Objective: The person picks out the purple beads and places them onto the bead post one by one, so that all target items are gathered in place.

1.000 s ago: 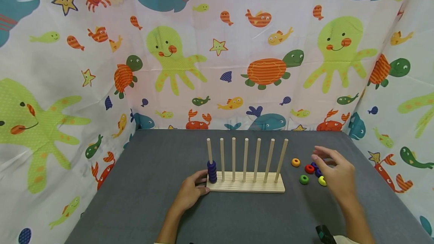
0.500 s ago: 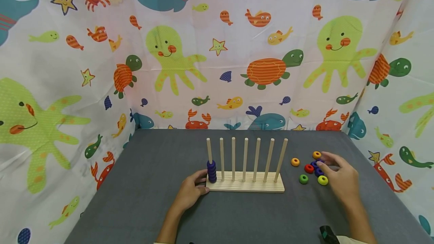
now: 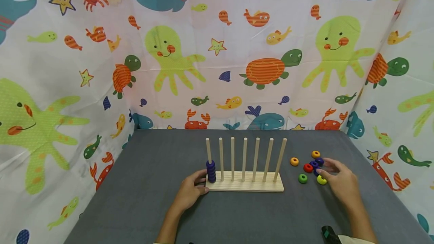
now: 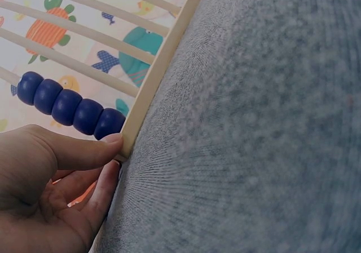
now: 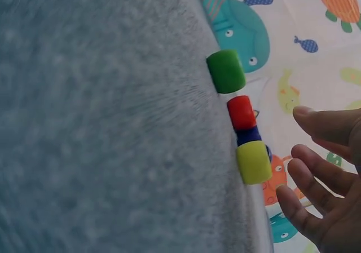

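Note:
My left hand (image 3: 187, 194) pinches the left end of a wooden peg stand (image 3: 245, 186) between thumb and fingers. Its upright pegs stand in a row. On the leftmost peg is a stack of several dark blue beads (image 4: 66, 107). My right hand (image 3: 342, 182) hovers at the loose beads, fingers spread and holding nothing in the right wrist view. By its fingertips lie blue beads (image 3: 318, 161) and a yellow bead (image 5: 254, 162), the yellow one partly covered in the head view. A red bead (image 3: 307, 168) and a green bead (image 3: 303, 178) lie left of them.
Two orange-yellow beads lie beyond the others, one orange bead (image 3: 294, 161) nearer the stand and another orange bead (image 3: 315, 154) farther back. A grey cloth (image 3: 152, 161) covers the table. Behind and beside it hangs a sea-animal curtain (image 3: 217, 70).
My right hand has come down and slightly back toward the yellow bead, uncovering the far orange bead and the blue ones. The left hand keeps its hold on the stand.

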Tool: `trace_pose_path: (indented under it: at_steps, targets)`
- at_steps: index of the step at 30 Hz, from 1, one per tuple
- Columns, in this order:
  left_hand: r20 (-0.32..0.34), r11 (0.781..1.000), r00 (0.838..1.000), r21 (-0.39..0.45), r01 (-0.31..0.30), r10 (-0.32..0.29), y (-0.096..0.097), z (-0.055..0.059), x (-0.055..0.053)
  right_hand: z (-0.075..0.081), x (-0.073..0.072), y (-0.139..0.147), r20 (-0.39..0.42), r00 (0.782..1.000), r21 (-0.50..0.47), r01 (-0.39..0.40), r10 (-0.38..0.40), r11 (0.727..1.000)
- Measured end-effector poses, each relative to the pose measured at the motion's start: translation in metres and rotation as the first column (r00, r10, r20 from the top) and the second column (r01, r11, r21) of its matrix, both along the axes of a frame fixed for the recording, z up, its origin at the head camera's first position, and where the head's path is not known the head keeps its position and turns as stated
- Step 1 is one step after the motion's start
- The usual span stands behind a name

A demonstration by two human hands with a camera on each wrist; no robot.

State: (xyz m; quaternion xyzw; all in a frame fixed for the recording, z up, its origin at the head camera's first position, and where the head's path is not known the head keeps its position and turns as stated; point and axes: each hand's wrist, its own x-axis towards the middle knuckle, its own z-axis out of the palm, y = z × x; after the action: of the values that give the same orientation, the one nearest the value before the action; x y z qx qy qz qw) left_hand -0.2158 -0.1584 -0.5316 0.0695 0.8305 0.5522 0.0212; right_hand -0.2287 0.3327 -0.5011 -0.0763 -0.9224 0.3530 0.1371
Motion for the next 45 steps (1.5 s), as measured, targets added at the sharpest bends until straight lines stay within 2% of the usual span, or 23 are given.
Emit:
trace_pose_path:
  at_steps: [6, 14, 26, 34, 45]
  targets:
    - [-0.001, 1.000, 1.000, -0.003, -0.002, 0.002, 0.000, 0.000, 0.000, -0.003, -0.004, 0.004, 0.090, 0.996, 0.012, -0.029, 0.028, 1.000]
    - [0.000, 1.000, 1.000, 0.003, 0.004, -0.004, 0.000, 0.001, 0.000, -0.003, -0.008, 0.008, 0.193, 0.977, 0.039, -0.099, 0.090, 0.994]
    - [-0.001, 1.000, 1.000, 0.007, 0.008, -0.008, -0.001, -0.001, 0.000, -0.006, -0.012, 0.005, 0.206, 0.972, 0.036, -0.123, 0.114, 0.992]
    - [-0.005, 1.000, 1.000, 0.004, 0.008, -0.008, -0.001, -0.001, 0.001, -0.010, -0.012, 0.006, 0.205, 0.968, 0.077, -0.162, 0.143, 0.984]
    - [-0.018, 1.000, 1.000, 0.005, 0.013, -0.013, -0.001, -0.001, 0.000, -0.011, -0.014, 0.005, 0.211, 0.968, 0.107, -0.162, 0.137, 0.981]
